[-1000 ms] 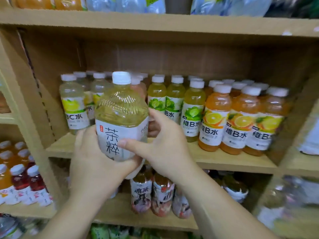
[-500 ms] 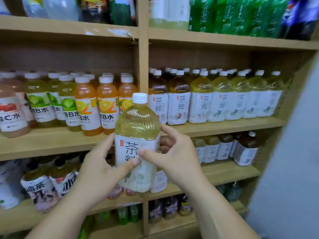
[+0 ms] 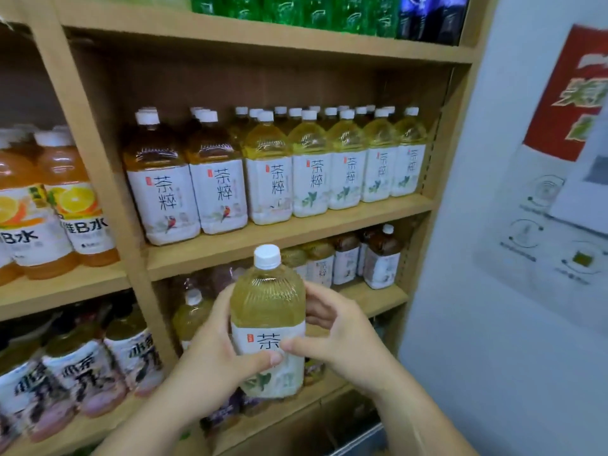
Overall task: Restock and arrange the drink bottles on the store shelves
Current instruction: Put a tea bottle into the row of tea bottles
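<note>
I hold a tea bottle (image 3: 267, 301) upright with pale yellow liquid, a white cap and a white label. My left hand (image 3: 210, 360) grips its left side with the thumb across the label. My right hand (image 3: 342, 337) grips its right side, thumb on the label front. Straight ahead, a wooden shelf (image 3: 296, 230) carries a row of matching tea bottles (image 3: 311, 166), with two darker amber ones (image 3: 161, 179) at its left end.
Orange drink bottles (image 3: 56, 205) fill the left bay. Below them lie bottles with black lettering (image 3: 82, 373). Small brown tea bottles (image 3: 381, 258) stand on the lower right shelf. Green bottles (image 3: 296, 8) sit on top. A white wall with a poster (image 3: 559, 159) bounds the right.
My view has swung right from the orange drink bay to the tea bay. The bottle stays in both hands and now sits lower in front of the tea shelf.
</note>
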Demonstrator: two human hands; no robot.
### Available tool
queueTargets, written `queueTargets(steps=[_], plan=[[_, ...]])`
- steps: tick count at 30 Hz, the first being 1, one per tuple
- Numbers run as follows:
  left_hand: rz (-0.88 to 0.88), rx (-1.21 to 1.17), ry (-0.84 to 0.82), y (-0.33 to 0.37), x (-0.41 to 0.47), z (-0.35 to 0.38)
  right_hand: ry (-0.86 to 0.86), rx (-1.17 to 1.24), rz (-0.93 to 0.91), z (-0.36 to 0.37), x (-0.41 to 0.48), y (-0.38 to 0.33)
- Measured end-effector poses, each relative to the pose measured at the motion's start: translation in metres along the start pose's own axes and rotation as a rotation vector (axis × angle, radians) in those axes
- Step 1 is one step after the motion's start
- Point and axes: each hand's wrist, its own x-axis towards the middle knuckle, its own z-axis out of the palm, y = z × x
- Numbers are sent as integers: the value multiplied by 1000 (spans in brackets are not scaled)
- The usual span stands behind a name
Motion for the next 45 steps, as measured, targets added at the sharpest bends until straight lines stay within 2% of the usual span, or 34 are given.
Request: queueTargets(steps=[10, 17, 28, 33, 37, 42, 45], plan=[[-179, 84, -109, -90, 89, 65, 21, -19, 209, -32, 40, 98], [-193, 136, 21, -136, 143, 112, 196, -82, 408, -36, 78, 141], [-419, 246, 170, -196, 179, 124, 112, -26, 468, -27, 136, 187], [-475, 276, 160, -208, 188, 121, 113, 5, 449, -26, 147, 198], [-465, 361, 168, -205, 178, 119, 83, 17, 439, -28, 144, 213], [-431, 338, 208, -200, 166, 117, 77, 32, 499, -34, 129, 228], [-421, 344, 237, -192, 155, 113, 133, 50, 522, -40, 119, 228]])
